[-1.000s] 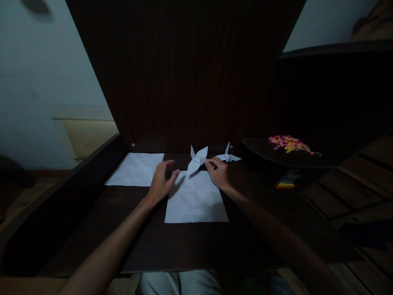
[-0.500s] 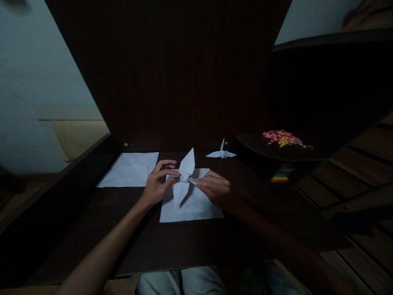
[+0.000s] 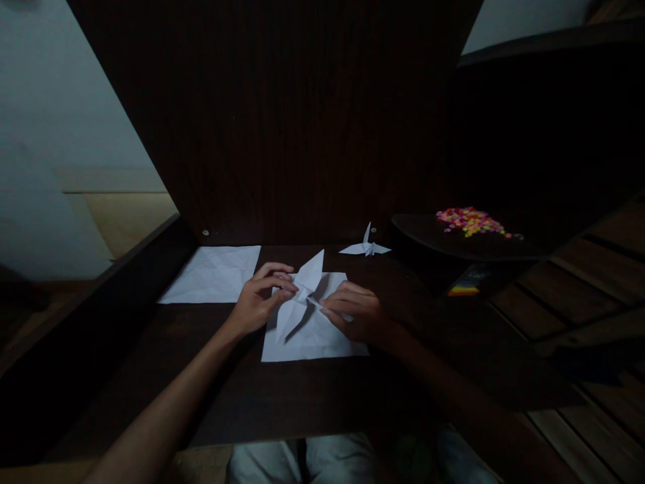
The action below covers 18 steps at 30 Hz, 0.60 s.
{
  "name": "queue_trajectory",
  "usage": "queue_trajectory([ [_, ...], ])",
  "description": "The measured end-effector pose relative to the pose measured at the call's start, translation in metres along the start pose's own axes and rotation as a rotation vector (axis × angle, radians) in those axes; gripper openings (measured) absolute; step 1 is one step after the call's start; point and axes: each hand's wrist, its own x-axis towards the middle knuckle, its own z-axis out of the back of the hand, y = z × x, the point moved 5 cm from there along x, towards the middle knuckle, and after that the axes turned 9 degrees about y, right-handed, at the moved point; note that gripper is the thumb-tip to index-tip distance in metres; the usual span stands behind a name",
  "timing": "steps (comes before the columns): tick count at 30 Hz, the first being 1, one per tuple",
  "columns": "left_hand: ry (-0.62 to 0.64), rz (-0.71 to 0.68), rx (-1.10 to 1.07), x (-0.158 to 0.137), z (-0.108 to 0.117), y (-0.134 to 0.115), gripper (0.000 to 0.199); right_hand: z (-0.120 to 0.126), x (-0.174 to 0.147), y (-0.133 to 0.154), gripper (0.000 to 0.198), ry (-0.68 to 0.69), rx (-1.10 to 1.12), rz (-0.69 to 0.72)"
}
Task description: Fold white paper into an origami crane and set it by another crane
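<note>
Between my hands is a white origami crane (image 3: 308, 274), its two wings spread, one pointing up and away, the other down toward me. My left hand (image 3: 262, 299) pinches its left end between thumb and fingers. The thin point on its right side is pinched by my right hand (image 3: 355, 309). Beneath the crane lies a creased white sheet of paper (image 3: 322, 346) on the dark wooden desk (image 3: 242, 403). A second, smaller-looking paper crane (image 3: 367, 249) rests farther back on the right.
Another creased white sheet (image 3: 211, 274) lies at the back left. On a raised rounded shelf (image 3: 423, 235) to the right sits a pile of small colourful pieces (image 3: 471, 220). A dark side board (image 3: 101, 309) borders the desk on the left, and a tall dark panel (image 3: 282, 134) stands behind.
The crane has turned clockwise in my hands, its upper wing leaning right and its lower wing swinging left. My right hand has shifted slightly right and down. The view has tilted a little.
</note>
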Motion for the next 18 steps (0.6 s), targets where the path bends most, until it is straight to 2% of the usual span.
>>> queue_trajectory([
  [4,-0.036,-0.024,0.019,-0.0010,-0.0005,0.0009,0.013,0.0006,0.0015,0.0017,0.026,-0.049,0.015,-0.062],
  [8,-0.027,-0.032,0.016,-0.0016,-0.0013,0.0004,0.010,-0.0025,0.0022,0.0030,0.015,-0.072,-0.057,-0.109],
  [11,-0.008,-0.033,0.014,-0.0014,-0.0019,0.0000,0.010,-0.0051,0.0031,0.0042,0.009,-0.036,-0.075,-0.105],
  [18,0.071,-0.003,0.001,-0.0007,-0.0035,0.0022,0.010,-0.0064,0.0044,0.0084,0.015,0.067,0.010,-0.015],
])
